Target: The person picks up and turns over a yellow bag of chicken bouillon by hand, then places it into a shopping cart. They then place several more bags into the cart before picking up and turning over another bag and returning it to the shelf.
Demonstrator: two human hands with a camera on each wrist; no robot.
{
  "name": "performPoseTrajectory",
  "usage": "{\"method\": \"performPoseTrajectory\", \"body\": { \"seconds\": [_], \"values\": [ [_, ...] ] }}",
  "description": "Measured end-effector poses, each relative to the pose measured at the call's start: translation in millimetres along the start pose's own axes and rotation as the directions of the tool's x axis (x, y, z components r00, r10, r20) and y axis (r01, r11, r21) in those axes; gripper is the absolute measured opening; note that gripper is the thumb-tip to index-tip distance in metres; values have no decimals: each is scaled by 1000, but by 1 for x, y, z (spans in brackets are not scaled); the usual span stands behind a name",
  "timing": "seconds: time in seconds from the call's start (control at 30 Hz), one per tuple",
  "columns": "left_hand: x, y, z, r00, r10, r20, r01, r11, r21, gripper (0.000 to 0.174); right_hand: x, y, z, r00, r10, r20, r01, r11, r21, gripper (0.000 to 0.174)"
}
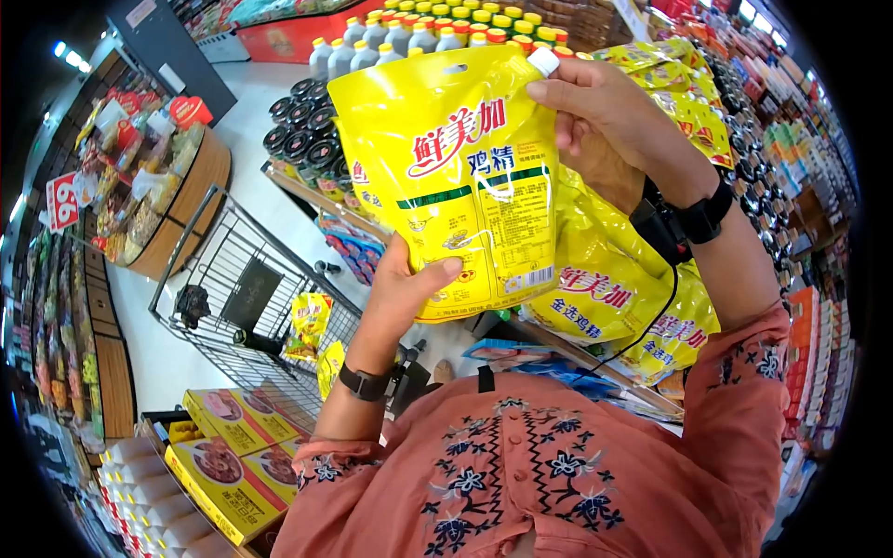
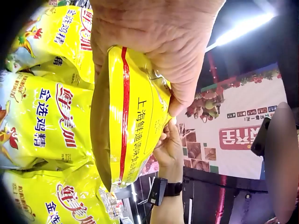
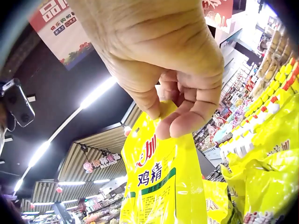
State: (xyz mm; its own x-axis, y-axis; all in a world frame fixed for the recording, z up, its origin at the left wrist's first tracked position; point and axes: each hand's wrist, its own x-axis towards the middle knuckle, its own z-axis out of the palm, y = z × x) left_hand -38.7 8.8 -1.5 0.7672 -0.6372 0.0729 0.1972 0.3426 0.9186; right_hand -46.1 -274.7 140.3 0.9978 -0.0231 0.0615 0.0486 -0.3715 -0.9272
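Observation:
A yellow pouch point(image 1: 465, 186) of chicken bouillon seasoning, with red and blue lettering and a white cap point(image 1: 542, 62) at its top right corner, is held up upright before the chest. My left hand point(image 1: 400, 288) grips its lower left part, thumb across the printed front; in the left wrist view the fingers are hidden behind the pouch's bottom. At the top corner, my right hand point(image 1: 595, 112) pinches the pouch beside the cap, and the right wrist view shows thumb and fingers point(image 3: 187, 122) on that corner. Another yellow pouch point(image 1: 358, 172) shows partly behind its left edge.
More yellow pouches point(image 1: 595, 298) lie heaped on the display just beyond. A wire shopping cart point(image 1: 251, 288) holding yellow packets stands at the left. Dark-lidded jars point(image 1: 302, 126) and capped bottles point(image 1: 400, 37) fill the displays behind. Yellow boxes point(image 1: 237, 456) are stacked at the lower left.

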Motion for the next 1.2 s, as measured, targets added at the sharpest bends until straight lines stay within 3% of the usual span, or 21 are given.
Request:
{"method": "performPoseTrajectory", "body": {
  "seconds": [0.17,0.4,0.77,0.93,1.0,1.07,1.13,1.2],
  "values": [
    [-17,9,-25,999,10,-31,-10,1000,-1,60,6,-10,42,998,-69,-8,69,987,143,27],
    [-42,19,-61,996,-18,-86,17,1000,-14,63,26,-31,85,995,-34,95,40,997,-60,32],
    [-71,18,-111,982,-51,-183,39,997,-66,62,61,-34,142,969,-76,235,82,996,-17,32],
    [-95,20,-138,967,-18,-253,10,999,-34,57,50,-38,179,954,-154,257,175,983,-61,26],
    [-108,15,-166,928,111,-356,-75,991,114,56,44,-31,198,940,-187,286,196,981,-3,24],
    [-115,34,-187,867,249,-432,-194,966,168,58,43,-27,213,910,-197,364,245,965,-91,22],
    [-130,64,-188,868,277,-412,-255,961,110,51,41,-27,230,881,-188,433,276,949,-149,21],
    [-139,82,-188,901,168,-400,-52,957,285,42,49,-7,251,864,-248,438,331,936,-122,20]
  ]
}}
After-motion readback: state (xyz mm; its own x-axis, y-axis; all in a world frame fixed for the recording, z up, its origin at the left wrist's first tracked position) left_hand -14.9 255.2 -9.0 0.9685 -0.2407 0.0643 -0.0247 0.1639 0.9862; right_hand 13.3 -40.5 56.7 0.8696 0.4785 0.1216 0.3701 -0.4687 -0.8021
